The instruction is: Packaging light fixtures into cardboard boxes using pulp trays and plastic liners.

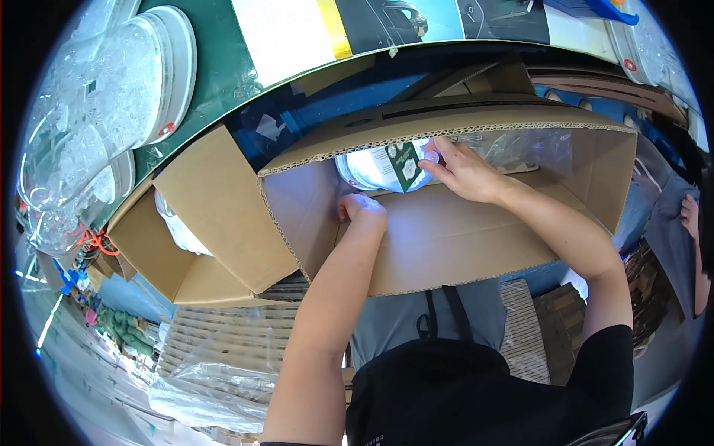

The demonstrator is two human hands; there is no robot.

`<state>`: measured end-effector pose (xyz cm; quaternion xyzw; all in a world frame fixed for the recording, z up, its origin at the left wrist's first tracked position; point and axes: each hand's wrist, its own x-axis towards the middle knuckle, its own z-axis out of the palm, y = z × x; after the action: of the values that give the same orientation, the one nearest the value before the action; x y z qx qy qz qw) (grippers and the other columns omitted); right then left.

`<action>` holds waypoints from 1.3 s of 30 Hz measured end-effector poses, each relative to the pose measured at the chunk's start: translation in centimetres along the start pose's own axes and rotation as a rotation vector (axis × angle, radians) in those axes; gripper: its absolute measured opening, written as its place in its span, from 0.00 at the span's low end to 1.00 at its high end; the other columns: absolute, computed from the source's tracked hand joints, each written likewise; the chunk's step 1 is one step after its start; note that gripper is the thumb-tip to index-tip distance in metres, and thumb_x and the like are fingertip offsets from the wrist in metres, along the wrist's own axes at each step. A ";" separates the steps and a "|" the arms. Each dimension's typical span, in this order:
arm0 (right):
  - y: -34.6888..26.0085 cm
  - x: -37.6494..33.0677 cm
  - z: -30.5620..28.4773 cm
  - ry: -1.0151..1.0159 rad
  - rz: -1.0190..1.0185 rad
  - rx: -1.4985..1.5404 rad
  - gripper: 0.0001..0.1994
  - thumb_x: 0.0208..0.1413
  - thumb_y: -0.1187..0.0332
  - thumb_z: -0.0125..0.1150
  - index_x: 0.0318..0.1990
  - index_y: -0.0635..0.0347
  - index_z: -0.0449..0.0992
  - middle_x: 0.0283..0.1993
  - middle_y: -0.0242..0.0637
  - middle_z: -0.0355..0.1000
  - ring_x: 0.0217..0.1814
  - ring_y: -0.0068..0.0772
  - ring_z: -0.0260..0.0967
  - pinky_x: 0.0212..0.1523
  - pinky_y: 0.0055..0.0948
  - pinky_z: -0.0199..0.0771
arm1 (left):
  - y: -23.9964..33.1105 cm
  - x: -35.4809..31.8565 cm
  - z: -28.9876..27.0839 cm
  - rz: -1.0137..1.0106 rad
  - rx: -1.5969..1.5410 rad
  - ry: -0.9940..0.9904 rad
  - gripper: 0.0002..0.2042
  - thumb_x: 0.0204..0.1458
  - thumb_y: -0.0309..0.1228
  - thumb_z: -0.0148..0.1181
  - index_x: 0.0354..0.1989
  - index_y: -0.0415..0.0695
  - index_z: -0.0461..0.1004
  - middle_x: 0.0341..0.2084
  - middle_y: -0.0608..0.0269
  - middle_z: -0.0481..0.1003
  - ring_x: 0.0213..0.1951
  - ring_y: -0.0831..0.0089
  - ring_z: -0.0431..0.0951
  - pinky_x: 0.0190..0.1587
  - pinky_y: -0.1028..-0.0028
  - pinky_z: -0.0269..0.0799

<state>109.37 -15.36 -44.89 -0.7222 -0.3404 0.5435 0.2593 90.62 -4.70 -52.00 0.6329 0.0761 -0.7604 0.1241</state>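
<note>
A large cardboard box (446,238) lies open in front of me, and both my hands reach inside it. My right hand (468,172) grips the right edge of a rounded clear plastic container (368,169) with its thumb and fingers. A dark green and white label (404,165) is on the container. Just below the container's left end is my left hand (363,209); its fingers curl inward and are partly hidden, so whatever they hold does not show. Clear plastic film (513,145) lies along the box's far inner side, behind my right hand.
A smaller open cardboard box (223,208) with something white inside stands at left. Stacked clear plastic containers (111,89) sit on the green table (219,63) above it. Plastic wrap (216,386) covers slatted material at lower left. Another person (669,215) is at the right edge.
</note>
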 end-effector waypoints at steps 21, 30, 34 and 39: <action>-0.1 1.0 0.6 0.097 0.150 0.153 0.21 0.64 0.57 0.57 0.50 0.70 0.67 0.36 0.53 0.75 0.36 0.47 0.74 0.39 0.39 0.73 | -2.2 0.0 -0.1 -0.015 0.030 -0.032 0.21 0.59 0.32 0.53 0.62 0.49 0.72 0.61 0.63 0.71 0.41 0.65 0.82 0.23 0.63 0.77; -1.7 0.5 1.7 -0.199 -0.067 -0.212 0.16 0.65 0.60 0.53 0.48 0.65 0.62 0.43 0.57 0.74 0.44 0.64 0.74 0.46 0.54 0.74 | -3.0 -4.0 1.8 0.100 -0.052 0.246 0.22 0.59 0.32 0.48 0.63 0.46 0.68 0.64 0.63 0.68 0.54 0.67 0.76 0.44 0.63 0.74; -3.0 1.8 3.0 -0.270 -0.314 -0.427 0.12 0.64 0.66 0.50 0.49 0.63 0.64 0.44 0.56 0.72 0.45 0.61 0.75 0.42 0.52 0.77 | -3.5 -3.9 2.9 0.153 -0.175 0.456 0.22 0.58 0.30 0.47 0.63 0.48 0.69 0.63 0.60 0.69 0.60 0.65 0.71 0.57 0.64 0.66; -4.6 3.1 3.8 -0.278 -0.400 -0.634 0.12 0.63 0.66 0.50 0.50 0.62 0.65 0.45 0.53 0.72 0.46 0.57 0.75 0.45 0.49 0.77 | -3.8 -6.2 2.9 0.197 -0.215 0.477 0.21 0.57 0.29 0.47 0.60 0.48 0.71 0.61 0.57 0.71 0.64 0.62 0.68 0.66 0.62 0.61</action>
<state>105.32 -10.06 -44.35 -0.6053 -0.6570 0.4429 0.0757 87.80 -1.27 -45.52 0.7815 0.1216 -0.5617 0.2426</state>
